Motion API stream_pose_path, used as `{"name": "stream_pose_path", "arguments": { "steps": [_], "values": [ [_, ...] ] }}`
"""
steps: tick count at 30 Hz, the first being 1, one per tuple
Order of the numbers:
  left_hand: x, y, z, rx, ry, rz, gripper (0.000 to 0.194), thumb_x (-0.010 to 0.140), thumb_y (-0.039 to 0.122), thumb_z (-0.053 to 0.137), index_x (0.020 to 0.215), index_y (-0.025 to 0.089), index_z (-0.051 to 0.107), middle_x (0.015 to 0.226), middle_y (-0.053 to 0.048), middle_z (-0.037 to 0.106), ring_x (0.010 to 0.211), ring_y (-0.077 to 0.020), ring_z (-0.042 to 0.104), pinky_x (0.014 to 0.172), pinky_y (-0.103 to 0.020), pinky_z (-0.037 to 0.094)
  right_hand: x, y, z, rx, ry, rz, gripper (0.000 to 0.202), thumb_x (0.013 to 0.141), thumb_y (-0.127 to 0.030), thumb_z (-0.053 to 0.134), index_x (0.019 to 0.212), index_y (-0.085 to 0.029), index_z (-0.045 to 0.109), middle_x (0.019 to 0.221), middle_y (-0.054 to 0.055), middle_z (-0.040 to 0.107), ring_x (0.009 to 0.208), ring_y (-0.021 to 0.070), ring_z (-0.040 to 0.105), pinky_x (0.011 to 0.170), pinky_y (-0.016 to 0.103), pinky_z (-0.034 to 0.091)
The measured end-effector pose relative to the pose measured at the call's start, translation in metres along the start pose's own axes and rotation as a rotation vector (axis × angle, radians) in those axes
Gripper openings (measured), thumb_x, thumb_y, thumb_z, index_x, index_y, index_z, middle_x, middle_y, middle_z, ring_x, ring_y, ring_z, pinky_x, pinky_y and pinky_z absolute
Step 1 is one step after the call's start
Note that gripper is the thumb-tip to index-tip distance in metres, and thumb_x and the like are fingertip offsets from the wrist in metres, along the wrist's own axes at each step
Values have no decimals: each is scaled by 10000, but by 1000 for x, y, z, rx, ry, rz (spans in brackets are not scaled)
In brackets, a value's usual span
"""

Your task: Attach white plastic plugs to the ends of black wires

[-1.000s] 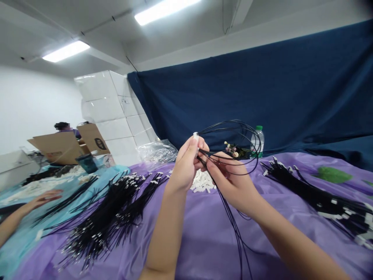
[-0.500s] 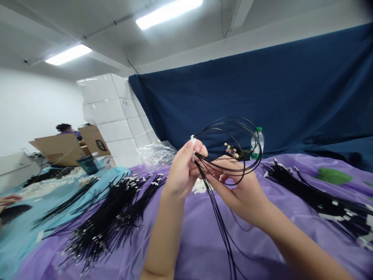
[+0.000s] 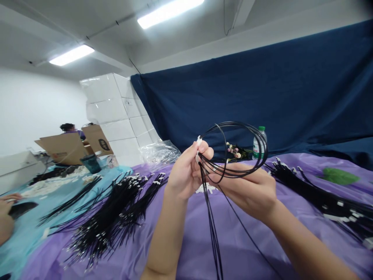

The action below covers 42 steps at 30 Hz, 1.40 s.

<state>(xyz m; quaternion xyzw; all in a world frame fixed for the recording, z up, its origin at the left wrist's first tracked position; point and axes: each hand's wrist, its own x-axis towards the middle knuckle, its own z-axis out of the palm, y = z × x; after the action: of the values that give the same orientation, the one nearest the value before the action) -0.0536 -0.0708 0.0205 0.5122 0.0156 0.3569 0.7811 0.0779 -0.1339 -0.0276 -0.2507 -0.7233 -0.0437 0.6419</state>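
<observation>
My left hand is closed on a white plastic connector, its fingertips pressing it upright. Thin black cables come out of the connector and curve in a wide loop to the right, and several more hang down over the purple cloth. My right hand is closed beside the loop, pinching one black cable close to the connector. A small white piece shows at its fingertips. Behind the hands lies a pile of white connectors, partly hidden by them.
Black cable bundles with white ends lie on the left and right of the purple cloth. A bottle and small flowers stand behind. Another person's hand is at far left, near cardboard boxes.
Both hands have shifted slightly right in view. The right hand has turned and its fingers have closed more, and one cable now slants away to the lower right. The loop has bunched tighter.
</observation>
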Motion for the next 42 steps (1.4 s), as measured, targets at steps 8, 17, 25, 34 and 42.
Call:
{"name": "stream_pose_path", "arguments": {
  "steps": [8, 17, 25, 34, 42],
  "values": [
    [0, -1, 3, -42, 35, -49, 250, 947, 345, 452, 763, 183, 399, 657, 58, 299, 387, -20, 149, 366, -140, 283, 4, 13, -19, -220, 210, -364, 210, 760, -131, 738, 930, -253, 732, 817, 30, 715, 679, 168, 677, 560, 280, 579],
    [6, 1, -6, -171, 162, 28, 208, 961, 295, 421, 794, 170, 439, 674, 49, 386, 402, -27, 202, 431, -174, 348, 13, -23, -43, 337, 679, 115, 224, 911, -480, 547, 791, -388, 713, 758, 18, 423, 646, 133, 497, 623, 290, 520],
    [13, -12, -1, 29, 314, 140, 198, 895, 319, 539, 793, 171, 455, 695, 52, 432, 404, -10, 240, 419, -148, 328, -2, -45, -63, 632, 202, 88, 167, 918, -303, 588, 996, -306, 736, 496, -48, 325, 344, 72, 306, 266, 213, 276],
    [14, -23, 3, 330, 247, 215, 264, 890, 373, 513, 741, 156, 501, 636, 39, 381, 424, -31, 339, 396, -146, 298, 4, -32, -30, -280, 213, -38, 149, 803, -66, 648, 881, -172, 717, 569, -30, 496, 481, 66, 411, 438, 223, 323],
    [4, -24, 10, 315, 143, 170, 280, 880, 378, 524, 724, 145, 521, 669, 24, 378, 492, -39, 372, 429, -136, 277, 9, -20, -30, -430, 223, 18, 60, 798, -85, 687, 810, -121, 733, 603, -26, 498, 513, 39, 417, 477, 188, 351]
  ]
}}
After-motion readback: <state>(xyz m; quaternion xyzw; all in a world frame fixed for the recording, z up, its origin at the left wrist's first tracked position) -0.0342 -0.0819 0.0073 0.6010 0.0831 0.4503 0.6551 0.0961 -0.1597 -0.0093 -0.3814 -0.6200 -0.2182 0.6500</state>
